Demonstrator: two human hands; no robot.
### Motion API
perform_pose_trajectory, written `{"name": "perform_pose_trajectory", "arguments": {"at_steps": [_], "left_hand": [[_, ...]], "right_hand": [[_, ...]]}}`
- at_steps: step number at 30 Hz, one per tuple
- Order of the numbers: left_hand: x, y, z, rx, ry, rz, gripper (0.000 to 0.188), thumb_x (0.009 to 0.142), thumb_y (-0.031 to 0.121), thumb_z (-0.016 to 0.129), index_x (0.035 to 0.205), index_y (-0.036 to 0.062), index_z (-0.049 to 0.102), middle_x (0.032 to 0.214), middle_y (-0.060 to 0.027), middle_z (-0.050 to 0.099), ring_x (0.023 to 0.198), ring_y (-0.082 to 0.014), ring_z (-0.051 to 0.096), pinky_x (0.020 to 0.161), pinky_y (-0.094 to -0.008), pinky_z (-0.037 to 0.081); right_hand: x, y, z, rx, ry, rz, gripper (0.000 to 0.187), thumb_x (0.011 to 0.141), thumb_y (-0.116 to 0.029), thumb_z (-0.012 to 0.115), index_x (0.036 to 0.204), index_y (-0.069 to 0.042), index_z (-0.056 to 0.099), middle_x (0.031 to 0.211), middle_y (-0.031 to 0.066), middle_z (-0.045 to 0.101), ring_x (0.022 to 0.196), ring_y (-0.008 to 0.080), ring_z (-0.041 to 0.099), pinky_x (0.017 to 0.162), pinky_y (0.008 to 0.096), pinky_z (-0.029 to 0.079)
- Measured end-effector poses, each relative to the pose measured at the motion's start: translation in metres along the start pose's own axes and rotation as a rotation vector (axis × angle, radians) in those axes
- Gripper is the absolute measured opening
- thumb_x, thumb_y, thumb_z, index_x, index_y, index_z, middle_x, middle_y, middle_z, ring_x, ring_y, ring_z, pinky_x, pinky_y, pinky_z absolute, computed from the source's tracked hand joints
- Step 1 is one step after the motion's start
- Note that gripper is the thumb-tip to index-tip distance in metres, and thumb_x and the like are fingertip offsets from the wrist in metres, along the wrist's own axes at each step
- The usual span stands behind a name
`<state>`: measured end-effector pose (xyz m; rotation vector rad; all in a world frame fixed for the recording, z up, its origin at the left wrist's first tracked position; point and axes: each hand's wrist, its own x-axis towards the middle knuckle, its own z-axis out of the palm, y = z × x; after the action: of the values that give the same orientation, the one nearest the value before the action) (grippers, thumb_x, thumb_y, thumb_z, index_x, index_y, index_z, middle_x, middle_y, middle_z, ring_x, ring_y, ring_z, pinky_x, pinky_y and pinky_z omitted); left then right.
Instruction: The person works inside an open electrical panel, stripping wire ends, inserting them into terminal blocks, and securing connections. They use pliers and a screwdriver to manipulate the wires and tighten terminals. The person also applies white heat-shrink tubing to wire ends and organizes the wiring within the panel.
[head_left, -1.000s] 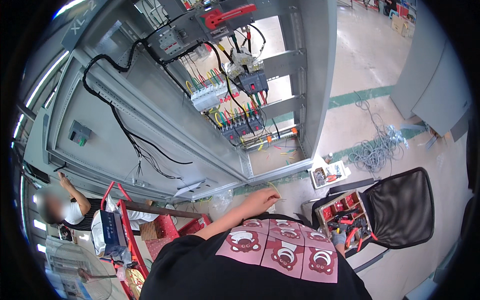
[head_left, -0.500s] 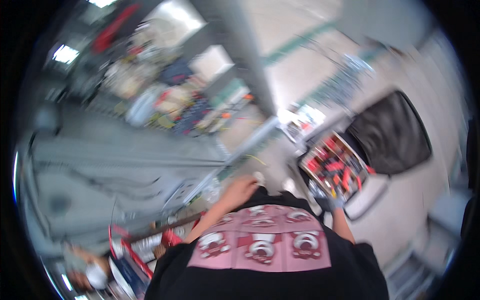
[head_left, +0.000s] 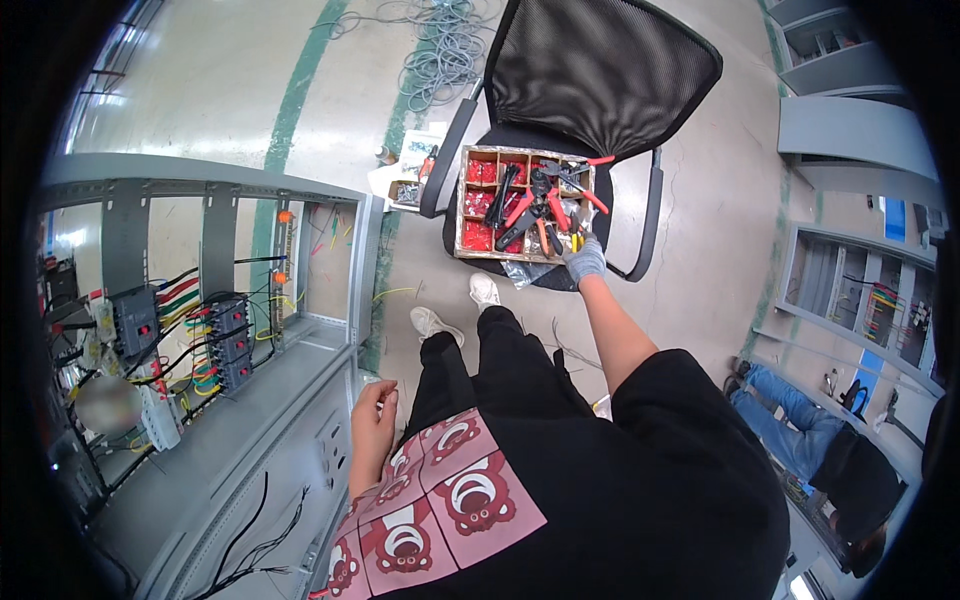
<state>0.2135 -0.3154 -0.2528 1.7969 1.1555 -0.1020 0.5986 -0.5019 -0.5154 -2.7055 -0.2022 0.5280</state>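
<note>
My right hand [head_left: 586, 261], in a grey-white glove, is at the near right corner of a divided box [head_left: 467, 235] on a chair. Its fingers are closed on a small tool with a yellow handle [head_left: 577, 241]; the glove partly hides it. Beside that hand, red-handled pliers [head_left: 556, 208] and other hand tools lie over compartments of small red parts [head_left: 478, 237]. A clear plastic bag [head_left: 525, 273] hangs at the box's near edge. My bare left hand [head_left: 374, 418] hangs beside the grey cabinet frame [head_left: 357, 290], fingers loosely curled and apart, with nothing visible in it.
The black mesh chair [head_left: 600, 70] has armrests on both sides of the box. On the left, the cabinet holds breakers [head_left: 232, 340] and coloured wires. A grey cable coil [head_left: 440, 60] lies on the floor. At the right, another person [head_left: 810, 430] is by other cabinets.
My view has swung left and sharpened, bringing the cabinet's wiring into sight. My right hand stays at the box corner; my left hand now hangs lower beside the frame.
</note>
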Motion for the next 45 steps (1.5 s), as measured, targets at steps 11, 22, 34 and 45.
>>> {"name": "perform_pose_trajectory", "arguments": {"at_steps": [11, 22, 34, 45], "left_hand": [[-0.002, -0.011, 0.012, 0.056, -0.070, -0.131, 0.018, 0.087, 0.011, 0.056, 0.102, 0.0003, 0.061, 0.095, -0.0135, 0.062, 0.085, -0.0251, 0.061, 0.072, -0.0331, 0.048], [-0.014, -0.033, -0.001, 0.073, 0.079, -0.018, 0.020, 0.087, 0.014, 0.055, 0.102, 0.0023, 0.059, 0.096, -0.0147, 0.059, 0.089, -0.0304, 0.058, 0.080, -0.0363, 0.046], [0.006, -0.112, -0.135, -0.450, 0.894, -0.129, 0.024, 0.088, 0.010, 0.057, 0.111, 0.0034, 0.060, 0.111, -0.0051, 0.059, 0.093, -0.0121, 0.056, 0.083, -0.0260, 0.043], [0.043, -0.189, -0.276, -0.844, 1.322, 0.088, 0.045, 0.088, 0.008, 0.055, 0.130, -0.0011, 0.041, 0.129, -0.0151, 0.050, 0.119, -0.0215, 0.047, 0.101, -0.0327, 0.034]], "right_hand": [[0.083, -0.010, 0.019, -0.287, -0.036, -0.180, 0.054, 0.069, -0.026, 0.070, 0.118, -0.012, 0.053, 0.113, 0.0183, 0.058, 0.103, 0.0359, 0.058, 0.087, 0.0431, 0.048], [0.121, 0.048, 0.032, -0.041, -0.331, -0.260, 0.063, 0.073, -0.001, 0.065, 0.132, -0.003, 0.043, 0.118, 0.0160, 0.058, 0.103, 0.0270, 0.058, 0.089, 0.0348, 0.047], [0.019, -0.123, 0.006, 0.251, -0.312, -0.629, 0.031, 0.082, -0.001, 0.057, 0.113, -0.003, 0.058, 0.099, 0.0102, 0.062, 0.089, 0.0179, 0.058, 0.084, 0.0294, 0.046], [-0.173, -0.365, 0.046, 0.373, -0.880, -1.099, 0.026, 0.085, -0.006, 0.060, 0.110, -0.001, 0.058, 0.098, 0.0135, 0.065, 0.089, 0.0196, 0.063, 0.082, 0.0315, 0.049]]}}
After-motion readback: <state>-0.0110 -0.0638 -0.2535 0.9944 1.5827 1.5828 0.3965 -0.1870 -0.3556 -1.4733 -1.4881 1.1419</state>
